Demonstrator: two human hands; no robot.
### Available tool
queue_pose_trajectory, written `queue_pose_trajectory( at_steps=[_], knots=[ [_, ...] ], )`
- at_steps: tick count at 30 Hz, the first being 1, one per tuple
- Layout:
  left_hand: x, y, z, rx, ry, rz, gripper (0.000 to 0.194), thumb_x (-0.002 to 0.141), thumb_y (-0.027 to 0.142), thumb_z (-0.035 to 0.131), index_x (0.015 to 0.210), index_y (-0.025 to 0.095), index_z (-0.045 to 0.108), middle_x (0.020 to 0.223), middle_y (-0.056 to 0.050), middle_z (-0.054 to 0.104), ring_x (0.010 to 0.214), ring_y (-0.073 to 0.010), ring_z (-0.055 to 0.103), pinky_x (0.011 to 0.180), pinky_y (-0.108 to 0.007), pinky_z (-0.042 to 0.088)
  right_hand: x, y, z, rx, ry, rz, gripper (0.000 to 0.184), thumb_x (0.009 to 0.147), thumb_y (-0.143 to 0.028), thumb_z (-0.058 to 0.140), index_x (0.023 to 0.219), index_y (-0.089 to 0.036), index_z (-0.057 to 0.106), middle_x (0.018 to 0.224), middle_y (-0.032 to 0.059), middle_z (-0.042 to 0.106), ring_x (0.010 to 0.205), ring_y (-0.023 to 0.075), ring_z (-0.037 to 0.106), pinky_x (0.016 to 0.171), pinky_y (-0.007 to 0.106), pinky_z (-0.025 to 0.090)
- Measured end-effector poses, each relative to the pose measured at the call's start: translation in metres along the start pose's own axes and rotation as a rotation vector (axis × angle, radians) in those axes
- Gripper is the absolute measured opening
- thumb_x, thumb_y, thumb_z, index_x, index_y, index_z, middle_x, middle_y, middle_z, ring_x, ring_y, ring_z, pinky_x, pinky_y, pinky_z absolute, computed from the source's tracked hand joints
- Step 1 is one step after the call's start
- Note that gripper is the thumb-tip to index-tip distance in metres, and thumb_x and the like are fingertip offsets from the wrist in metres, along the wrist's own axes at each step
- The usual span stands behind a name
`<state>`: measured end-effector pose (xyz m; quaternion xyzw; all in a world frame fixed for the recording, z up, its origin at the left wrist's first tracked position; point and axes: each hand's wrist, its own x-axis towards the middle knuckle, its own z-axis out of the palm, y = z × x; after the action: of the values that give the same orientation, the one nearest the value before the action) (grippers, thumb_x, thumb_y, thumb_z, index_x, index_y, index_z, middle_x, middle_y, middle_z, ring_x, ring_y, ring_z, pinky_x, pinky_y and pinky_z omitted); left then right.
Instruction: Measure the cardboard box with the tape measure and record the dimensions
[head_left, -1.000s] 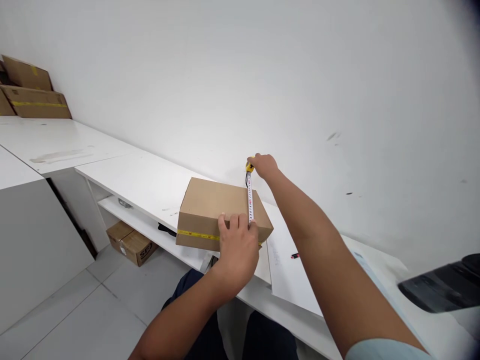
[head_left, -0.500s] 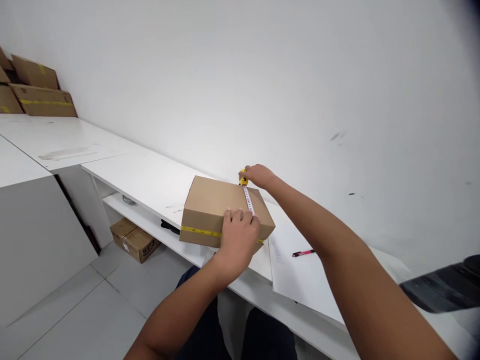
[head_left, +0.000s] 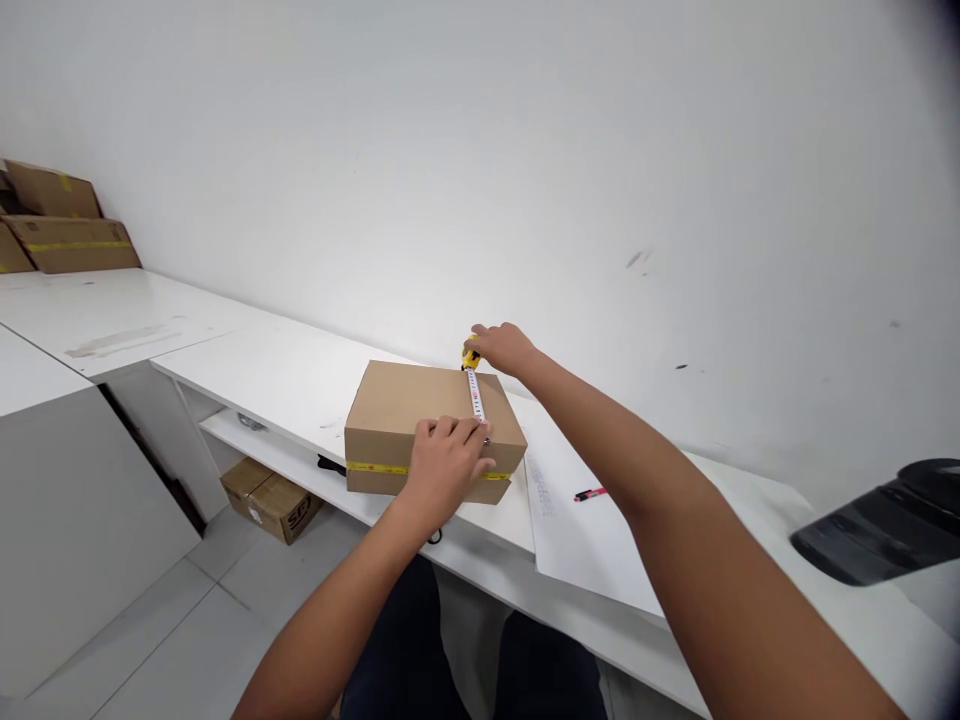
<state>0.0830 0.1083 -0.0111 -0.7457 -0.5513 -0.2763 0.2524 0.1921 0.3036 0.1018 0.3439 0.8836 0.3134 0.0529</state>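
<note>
Head view: right hand [head_left: 508,348] grips a tape measure [head_left: 471,355]; left hand [head_left: 448,455], unclenched, presses its blade [head_left: 476,392] onto a carton [head_left: 409,400]. Right forearm [head_left: 622,430] partly hides pen [head_left: 589,494] and paper [head_left: 585,545].

Location type: workroom, probably packing or storage area. Indicators: long white counter [head_left: 247,355] along scuffed plain wall [head_left: 420,150]; taped cartons [head_left: 79,245] stacked at far end; lettered carton [head_left: 274,500] on tiled floor [head_left: 172,620] near low shelf [head_left: 281,450]; tape measure [head_left: 471,355] across brown box [head_left: 420,395]; paper sheet [head_left: 585,550] with pen [head_left: 590,494]. Exact business not identifiable.

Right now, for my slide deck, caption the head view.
Right hand holds a yellow tape measure, blade across a cardboard box where the left hand rests.
</note>
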Motion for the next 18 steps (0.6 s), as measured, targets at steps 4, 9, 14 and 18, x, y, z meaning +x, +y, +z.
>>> queue_pose_trajectory(
  at_steps=[4,9,14,18],
  knots=[
    [0.0,-0.007,0.009,-0.081,0.145,0.036,0.024,0.091,0.034,0.068,0.115,0.027,0.068,0.113,0.0,0.076,0.094,-0.0185,0.064,0.076,-0.039,0.037,-0.024,0.026,-0.005,-0.022,0.089,-0.01,0.035,0.096,-0.013,0.046,0.126,-0.023,0.06,0.162,0.0119,0.034,0.105,0.0262,0.064,0.068,0.033,0.038],
    [0.001,-0.011,0.013,-0.157,0.371,0.118,0.012,0.09,0.024,0.07,0.102,0.024,0.071,0.106,0.001,0.078,0.092,-0.0156,0.066,0.08,-0.036,0.039,-0.079,0.04,-0.013,-0.075,0.176,-0.039,0.028,0.096,-0.016,0.045,0.119,-0.019,0.062,0.157,0.012,0.044,0.097,0.0272,0.067,0.068,0.035,0.042],
    [-0.015,0.003,-0.012,-0.186,0.488,0.283,0.024,0.088,0.01,0.068,0.108,0.023,0.07,0.107,-0.002,0.078,0.089,-0.0156,0.066,0.085,-0.036,0.043,-0.175,-0.005,-0.017,0.079,0.426,-0.096,0.021,0.089,-0.018,0.052,0.107,-0.015,0.063,0.145,0.0208,0.056,0.107,0.0315,0.069,0.096,0.052,0.043],
    [-0.061,0.023,-0.027,-0.259,0.489,0.426,0.03,0.081,0.009,0.076,0.107,0.024,0.072,0.096,-0.001,0.078,0.089,-0.0157,0.064,0.091,-0.036,0.047,-0.26,-0.091,0.001,0.516,0.611,-0.038,0.029,0.078,-0.025,0.057,0.107,-0.019,0.053,0.131,0.0206,0.066,0.124,0.0327,0.063,0.117,0.062,0.023]
  ],
)
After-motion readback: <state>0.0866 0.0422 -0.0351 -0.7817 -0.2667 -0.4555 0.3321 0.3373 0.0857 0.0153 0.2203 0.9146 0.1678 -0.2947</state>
